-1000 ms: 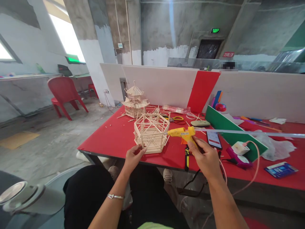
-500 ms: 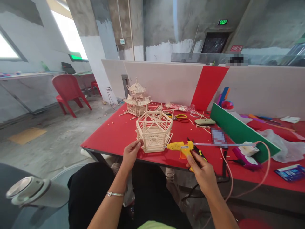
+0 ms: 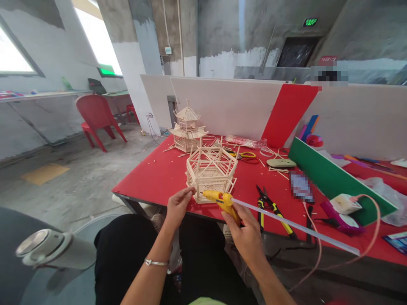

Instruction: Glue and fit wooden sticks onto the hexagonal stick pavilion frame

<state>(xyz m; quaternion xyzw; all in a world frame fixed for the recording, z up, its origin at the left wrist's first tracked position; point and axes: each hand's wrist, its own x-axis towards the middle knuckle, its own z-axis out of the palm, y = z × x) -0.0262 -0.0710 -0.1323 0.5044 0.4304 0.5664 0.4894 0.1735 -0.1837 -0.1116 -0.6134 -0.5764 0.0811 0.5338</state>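
Observation:
My right hand (image 3: 246, 231) is wrapped round the handle of a yellow hot glue gun (image 3: 227, 201), with a long clear glue stick (image 3: 295, 224) running out of its back. The nozzle points left, close to the lower front-left corner of a six-sided frame of thin wooden sticks (image 3: 211, 169) at the table's front edge. Beside that same corner, my left hand (image 3: 178, 207) has its thumb and fingers pinched together. Whatever lies between those fingertips is too small to make out.
A finished-looking stick pagoda (image 3: 187, 131) stands behind, amid loose sticks. On the red table (image 3: 149, 173) lie yellow-and-black pliers (image 3: 276, 212), scissors (image 3: 248, 156) and a beige case (image 3: 281, 163). A green board (image 3: 337, 178) and pink cable (image 3: 378, 212) are at right.
My right hand has brought the glue gun left and turned it, so its nozzle is now near my left fingertips; the glue stick slants downward. The pliers are uncovered. The view has shifted slightly.

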